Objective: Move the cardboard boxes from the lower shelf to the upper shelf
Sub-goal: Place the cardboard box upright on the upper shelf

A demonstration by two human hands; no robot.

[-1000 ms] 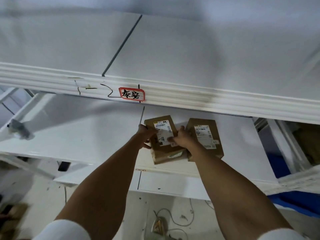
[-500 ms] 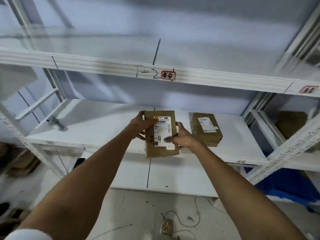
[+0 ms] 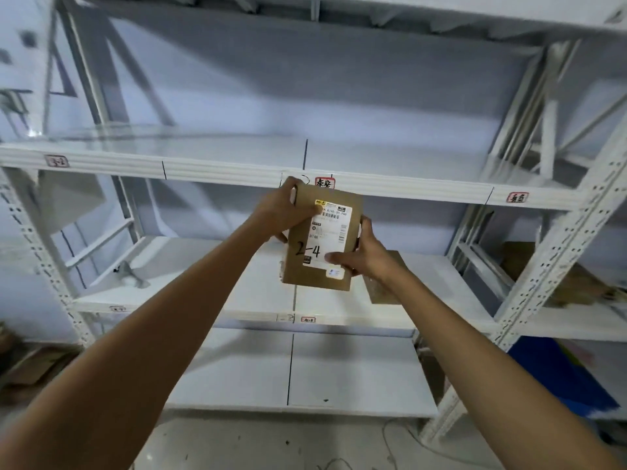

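I hold a flat cardboard box (image 3: pixel 322 266) with a white label and "2-4" handwritten on it, raised in front of the white rack. My left hand (image 3: pixel 283 212) grips its upper left edge. My right hand (image 3: pixel 364 256) grips its lower right side, thumb across the label. The box's top reaches the front lip of the upper shelf (image 3: pixel 220 171), which looks bare. A second cardboard box (image 3: pixel 381 290) lies on the lower shelf (image 3: pixel 203 293), mostly hidden behind my right hand and wrist.
White perforated uprights (image 3: pixel 556 252) frame the bay at right and left. Red name tags (image 3: pixel 325 182) sit on the shelf lips. More cardboard (image 3: pixel 570 283) lies in the right-hand bay. A blue sheet (image 3: pixel 559 374) sits low right. A lowest shelf (image 3: pixel 339 378) and floor cables lie below.
Both hands have lifted the labelled box off the lower shelf up to the upper shelf's lip. The view has tilted upward, and the second box stayed on the lower shelf.
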